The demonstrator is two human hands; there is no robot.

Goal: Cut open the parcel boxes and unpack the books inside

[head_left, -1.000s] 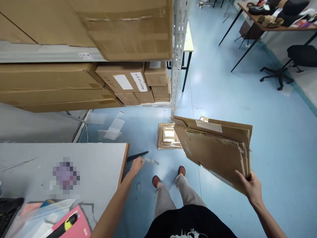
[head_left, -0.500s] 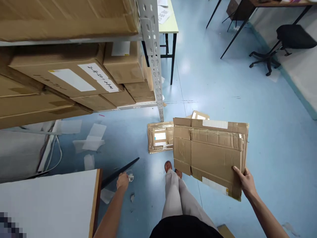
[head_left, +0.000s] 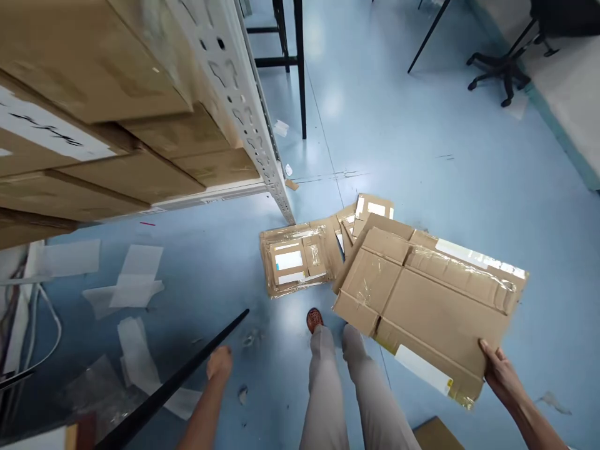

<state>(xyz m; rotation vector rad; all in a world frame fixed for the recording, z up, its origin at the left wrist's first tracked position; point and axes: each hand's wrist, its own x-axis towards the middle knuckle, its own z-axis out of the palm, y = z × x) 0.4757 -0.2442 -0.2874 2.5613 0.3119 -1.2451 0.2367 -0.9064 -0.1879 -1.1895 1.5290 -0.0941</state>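
Observation:
My right hand [head_left: 504, 375] grips a flattened cardboard box [head_left: 440, 306] by its near right corner, thumb on top. The box is held tilted above the floor, with tape strips and white labels on it. My left hand [head_left: 219, 362] is at the lower left with its fingers curled, and nothing shows in it. Close by on the floor lies a blurred scrap of clear tape [head_left: 253, 338]. Ahead of my feet is a stack of flattened boxes [head_left: 297, 257]. More flat cardboard pieces [head_left: 374, 206] lie beside it, partly hidden behind the held box.
A metal shelf [head_left: 255, 125] with cardboard boxes stands at the left. A black bar [head_left: 178, 378] slants across the lower left, near white paper sheets [head_left: 135, 275]. Behind are black table legs [head_left: 300, 69] and an office chair [head_left: 504, 72]. Brown cardboard [head_left: 438, 434] shows at the bottom.
The held cardboard has swung right and turned, showing more of the stack. My left hand has moved left and down, apart from the clear tape scrap. The view has moved forward.

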